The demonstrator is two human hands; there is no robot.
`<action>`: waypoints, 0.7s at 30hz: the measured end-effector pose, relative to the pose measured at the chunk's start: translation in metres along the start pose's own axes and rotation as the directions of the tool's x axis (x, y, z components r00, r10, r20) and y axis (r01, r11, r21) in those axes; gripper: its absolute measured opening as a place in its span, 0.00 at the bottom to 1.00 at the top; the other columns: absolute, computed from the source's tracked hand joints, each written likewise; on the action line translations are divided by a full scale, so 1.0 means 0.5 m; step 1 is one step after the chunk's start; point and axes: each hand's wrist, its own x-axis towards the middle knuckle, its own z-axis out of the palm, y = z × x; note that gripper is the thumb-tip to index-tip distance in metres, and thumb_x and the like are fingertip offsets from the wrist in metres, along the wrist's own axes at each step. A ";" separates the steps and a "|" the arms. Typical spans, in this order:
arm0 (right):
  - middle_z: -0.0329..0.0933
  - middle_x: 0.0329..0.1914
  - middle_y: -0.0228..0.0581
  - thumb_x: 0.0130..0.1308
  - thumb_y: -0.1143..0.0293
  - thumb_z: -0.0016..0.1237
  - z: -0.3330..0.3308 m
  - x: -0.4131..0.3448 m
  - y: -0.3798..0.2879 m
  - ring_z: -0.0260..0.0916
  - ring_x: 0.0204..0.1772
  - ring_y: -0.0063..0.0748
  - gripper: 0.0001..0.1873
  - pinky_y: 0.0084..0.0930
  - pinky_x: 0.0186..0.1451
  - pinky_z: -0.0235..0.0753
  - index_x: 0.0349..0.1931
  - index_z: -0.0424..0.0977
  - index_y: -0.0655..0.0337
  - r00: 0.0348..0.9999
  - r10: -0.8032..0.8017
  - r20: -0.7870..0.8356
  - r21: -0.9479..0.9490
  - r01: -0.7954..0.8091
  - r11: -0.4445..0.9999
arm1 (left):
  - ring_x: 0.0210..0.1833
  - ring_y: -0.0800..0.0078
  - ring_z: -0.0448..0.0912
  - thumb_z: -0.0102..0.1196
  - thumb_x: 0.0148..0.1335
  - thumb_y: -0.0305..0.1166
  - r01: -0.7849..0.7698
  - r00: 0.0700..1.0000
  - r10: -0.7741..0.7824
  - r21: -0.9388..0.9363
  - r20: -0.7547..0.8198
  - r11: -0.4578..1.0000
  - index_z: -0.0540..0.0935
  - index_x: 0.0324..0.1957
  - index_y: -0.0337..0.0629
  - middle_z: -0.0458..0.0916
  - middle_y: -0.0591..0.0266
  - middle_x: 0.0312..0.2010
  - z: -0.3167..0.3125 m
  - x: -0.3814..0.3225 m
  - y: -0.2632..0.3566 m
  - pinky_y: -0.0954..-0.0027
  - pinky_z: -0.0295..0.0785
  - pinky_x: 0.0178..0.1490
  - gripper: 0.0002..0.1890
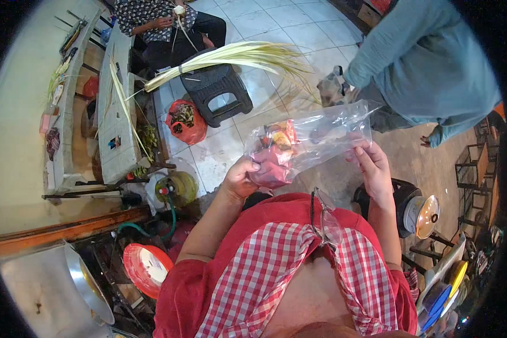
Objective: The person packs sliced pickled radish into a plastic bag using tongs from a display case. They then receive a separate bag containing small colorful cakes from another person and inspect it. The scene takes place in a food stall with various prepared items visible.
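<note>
A long clear plastic bag is stretched out between my two hands in front of my chest. Red and yellow items, perhaps small packets, lie inside its left part; exactly what they are I cannot tell. My left hand grips the filled lower left corner, thumb on top. With thumb and fingers my right hand pinches the right edge of the bag, by its flat, unfilled part. Eyeglasses hang from the collar of the red shirt, below the bag.
Long pale leaf strips lie across a dark plastic stool, beside a red bag of dark pods or leaves. A seated person works at the top; another person bends at the right. A green gas cylinder stands left, a lidded pot right.
</note>
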 end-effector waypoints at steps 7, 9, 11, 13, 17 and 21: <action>0.65 0.56 0.43 0.62 0.69 0.45 0.044 0.046 -0.004 0.66 0.53 0.33 0.09 0.28 0.52 0.66 0.37 0.75 0.64 0.988 -0.032 0.152 -0.158 0.056 0.986 | 0.51 0.54 0.74 0.49 0.39 0.22 -0.033 0.999 0.042 0.280 -0.024 0.959 0.56 0.61 0.38 0.68 0.48 0.54 0.018 0.002 0.109 0.52 0.70 0.53 0.40; 0.65 0.56 0.45 0.63 0.66 0.43 0.041 0.054 0.005 0.66 0.53 0.34 0.12 0.29 0.52 0.66 0.38 0.74 0.66 0.983 -0.007 0.182 -0.039 0.015 0.999 | 0.51 0.57 0.74 0.50 0.39 0.21 -0.123 0.992 0.129 0.358 0.006 0.926 0.56 0.61 0.38 0.69 0.49 0.54 0.039 0.012 0.125 0.54 0.71 0.53 0.40; 0.66 0.55 0.48 0.64 0.64 0.41 0.041 0.058 0.010 0.66 0.54 0.35 0.15 0.30 0.51 0.68 0.39 0.73 0.69 0.979 0.033 0.202 0.241 -0.083 0.967 | 0.51 0.59 0.74 0.51 0.40 0.21 -0.145 0.988 0.155 0.445 0.015 0.883 0.57 0.61 0.38 0.69 0.50 0.54 0.024 0.018 0.132 0.55 0.71 0.53 0.40; 0.67 0.54 0.50 0.64 0.62 0.39 0.039 0.065 0.009 0.67 0.53 0.35 0.18 0.31 0.50 0.69 0.41 0.72 0.70 0.983 0.101 0.152 0.455 -0.161 0.876 | 0.52 0.58 0.73 0.50 0.39 0.20 -0.146 0.988 0.148 0.497 0.036 0.855 0.56 0.62 0.39 0.68 0.50 0.55 0.021 0.022 0.142 0.55 0.70 0.54 0.40; 0.69 0.53 0.51 0.62 0.62 0.40 0.008 0.088 0.006 0.69 0.52 0.38 0.20 0.33 0.47 0.72 0.45 0.70 0.70 0.958 0.092 0.271 0.382 -0.195 0.903 | 0.55 0.55 0.71 0.45 0.37 0.15 -0.153 0.988 0.117 0.513 0.103 0.845 0.56 0.63 0.41 0.67 0.48 0.56 0.021 0.027 0.145 0.55 0.69 0.55 0.42; 0.67 0.55 0.50 0.61 0.65 0.40 0.003 0.106 -0.011 0.68 0.54 0.37 0.19 0.31 0.50 0.70 0.48 0.69 0.70 0.932 0.050 0.359 0.147 -0.109 0.983 | 0.55 0.56 0.71 0.43 0.37 0.14 -0.176 0.984 0.161 0.527 0.074 0.832 0.58 0.62 0.41 0.69 0.49 0.54 0.040 0.025 0.141 0.56 0.71 0.54 0.41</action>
